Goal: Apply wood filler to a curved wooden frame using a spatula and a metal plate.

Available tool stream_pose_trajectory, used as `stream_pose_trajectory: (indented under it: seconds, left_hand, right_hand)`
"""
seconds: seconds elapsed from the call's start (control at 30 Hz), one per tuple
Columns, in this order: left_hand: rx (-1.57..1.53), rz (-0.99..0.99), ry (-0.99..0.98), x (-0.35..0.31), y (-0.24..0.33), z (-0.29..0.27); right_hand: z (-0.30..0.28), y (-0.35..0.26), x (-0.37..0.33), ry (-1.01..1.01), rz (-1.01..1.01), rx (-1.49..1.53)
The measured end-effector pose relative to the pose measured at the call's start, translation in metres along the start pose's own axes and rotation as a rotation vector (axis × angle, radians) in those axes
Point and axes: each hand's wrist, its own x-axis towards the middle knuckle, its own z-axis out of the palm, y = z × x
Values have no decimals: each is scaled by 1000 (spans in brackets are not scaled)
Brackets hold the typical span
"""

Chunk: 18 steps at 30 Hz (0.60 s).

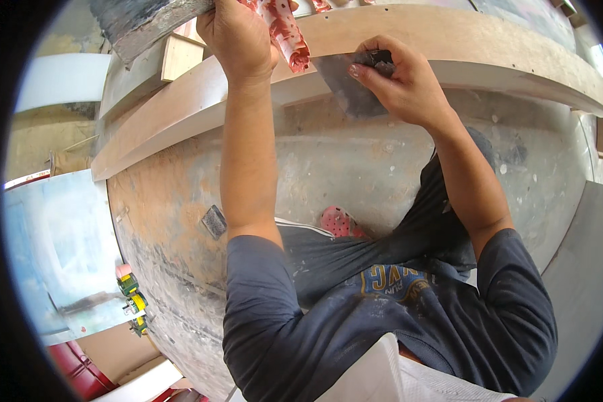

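At the top, my left hand (238, 43) is closed around a crumpled white tube (289, 43) smeared with red paste. A grey, paste-crusted slab (155, 25) reaches up to the same hand; whether my fingers grip it too, I cannot tell. To the right, my right hand (409, 80) pinches the dark upper edge of a thin, grey flat scraper (348, 87). Its blade hangs down and leftward, in front of a long curved wooden piece (489, 40). The scraper's lower edge is apart from the tube.
Under the curved piece lies a stained floor (355, 161) with a small dark block (214, 222). Several green-and-yellow cans (135, 303) stand at the left beside a pale blue panel (67, 248). A pink clog (338, 221) shows by my leg. Wood blocks (181, 57) lie at the upper left.
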Motion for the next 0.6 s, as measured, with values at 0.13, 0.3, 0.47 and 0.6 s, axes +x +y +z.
stream_pose_trajectory:
  seconds: [0.13,0.3,0.47,0.6]
  left_hand:
    - [38,-42,-80,-4,-9,-1]
    - [81,-141,-96,-15,-23,8]
    - [77,-165,-233,-21,-32,8]
    - [121,-211,-270,-25,-34,6]
  right_hand:
    - [3,-4,-1,-9,52,-157]
    - [4,-14,-1,-57,98,-270]
    - [3,-14,-3,-89,63,-321]
    - [1,-11,-3,-132,37,-337]
